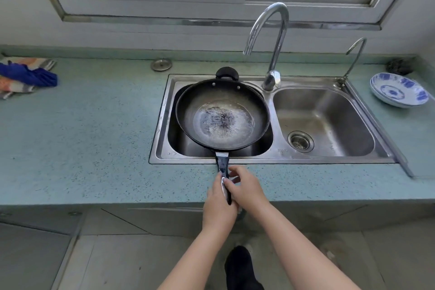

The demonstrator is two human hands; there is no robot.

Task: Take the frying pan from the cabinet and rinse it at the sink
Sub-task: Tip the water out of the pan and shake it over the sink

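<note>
The frying pan [222,115] sits over the left basin [186,148] of the steel sink [162,148]. Its long handle [223,162] reaches back across the bench [94,136] toward the person. The left hand [217,207] is wrapped round the end of the handle. The right hand [248,192] lies just ahead of it, its fingers [231,179] curled over the same handle, so both hands are grasping the pan. A shallow pool of water seems to lie in the pan's bottom, and no stream is visible from the tall tap [273,37].

The step in hand looks like swirling and emptying. It would go best with both hands on the handle, since the pan is wide and heavy at the far end. The pan should be tipped slowly away so the water spills into the basin, not onto the bench, and its rim kept clear of the spout.

Counted:
- one pan
- two basins, the right basin [329,113] with an open strainer
- two taps, the second a small tap [355,54]
- one loose drain plug [161,65]
- what looks like two stacked blue-and-white dishes [400,89]
- one dark scourer [399,66]
- a heap of cloths [26,75] at far left
</note>
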